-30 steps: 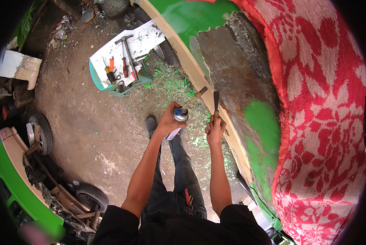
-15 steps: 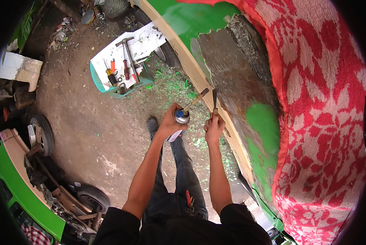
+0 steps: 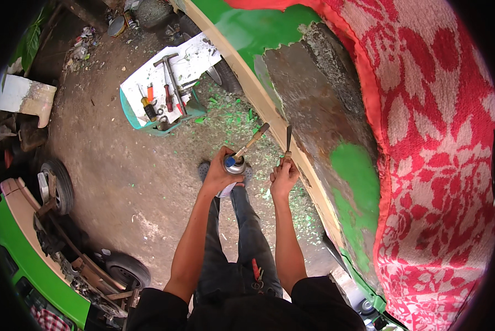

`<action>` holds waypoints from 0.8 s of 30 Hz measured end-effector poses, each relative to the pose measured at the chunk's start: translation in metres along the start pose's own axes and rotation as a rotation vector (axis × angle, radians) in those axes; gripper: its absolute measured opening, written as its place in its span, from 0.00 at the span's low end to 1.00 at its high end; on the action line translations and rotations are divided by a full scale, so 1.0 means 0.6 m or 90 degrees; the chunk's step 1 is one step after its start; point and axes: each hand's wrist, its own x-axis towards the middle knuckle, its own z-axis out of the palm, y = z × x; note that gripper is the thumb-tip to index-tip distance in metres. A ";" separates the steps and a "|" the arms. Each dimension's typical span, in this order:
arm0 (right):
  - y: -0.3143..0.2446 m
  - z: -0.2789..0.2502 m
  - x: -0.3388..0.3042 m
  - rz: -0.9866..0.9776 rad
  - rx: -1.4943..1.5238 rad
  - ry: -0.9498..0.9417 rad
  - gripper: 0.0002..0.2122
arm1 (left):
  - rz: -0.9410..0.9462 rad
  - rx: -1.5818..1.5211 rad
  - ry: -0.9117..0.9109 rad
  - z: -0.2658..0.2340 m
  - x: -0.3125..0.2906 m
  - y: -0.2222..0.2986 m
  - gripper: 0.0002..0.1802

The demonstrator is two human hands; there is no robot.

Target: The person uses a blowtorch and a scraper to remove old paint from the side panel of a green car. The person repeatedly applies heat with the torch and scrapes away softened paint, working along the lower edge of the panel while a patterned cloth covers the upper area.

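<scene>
My left hand (image 3: pixel 220 175) is wrapped around a gas canister with a blowtorch head (image 3: pixel 252 140). Its blue knob shows at the top, and the burner tube points up and to the right, toward the panel's edge. In my right hand (image 3: pixel 285 177) is a scraper (image 3: pixel 289 139), gripped by its short handle with the dark blade upward. The blade's tip is near the beige edge (image 3: pixel 269 105) of a vehicle panel; I cannot tell whether they touch. Ragged green paint borders the panel's bare, brownish metal (image 3: pixel 313 99).
A red and pink patterned blanket (image 3: pixel 424 182) covers the right side. Ahead on the left, a teal crate (image 3: pixel 127 110) bears white sheets, a hammer (image 3: pixel 171 74) and screwdrivers (image 3: pixel 148 108). Green paint chips (image 3: pixel 231 113) litter the ground. A green vehicle body (image 3: pixel 32 265) stands at lower left.
Both hands have shifted slightly left and down, carrying the blowtorch and the scraper. The torch's burner tube has moved farther from the panel's edge.
</scene>
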 end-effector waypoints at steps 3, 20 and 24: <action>-0.009 0.017 0.006 0.037 -0.037 0.051 0.13 | -0.002 0.029 0.011 -0.005 -0.006 -0.003 0.33; 0.016 0.025 -0.015 -0.044 0.060 0.041 0.11 | 0.008 0.068 -0.009 -0.020 -0.014 -0.019 0.39; 0.020 0.013 -0.013 -0.056 0.063 -0.002 0.12 | -0.029 -0.032 -0.024 -0.021 -0.021 -0.019 0.39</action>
